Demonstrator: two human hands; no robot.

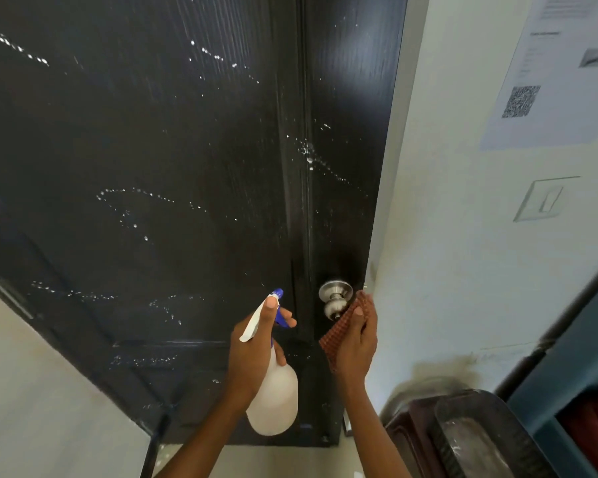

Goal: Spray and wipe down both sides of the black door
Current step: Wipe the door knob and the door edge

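While the left hand (252, 353) wraps around the neck of a translucent white plastic spray bottle with a blue trigger and nozzle (273, 391), its index finger lies along the top of the white sprayer head and another finger curls by the blue trigger. The bottle hangs below the fist, its nozzle aimed at the tall black wood-grain door (173, 160) just beyond. To its right, the right hand (356, 339) has fingers pressed together flat over a reddish-brown checked cloth (339, 331), holding it against the door's right edge, just beside the round brushed-metal door knob (335, 300). The door fills the far and left of the scene, speckled with white spray droplets in arcs above both hands. Right of the door stands a pale wall (463, 236) bearing a printed paper notice with a QR code (549, 74) and a white light switch (546, 200).
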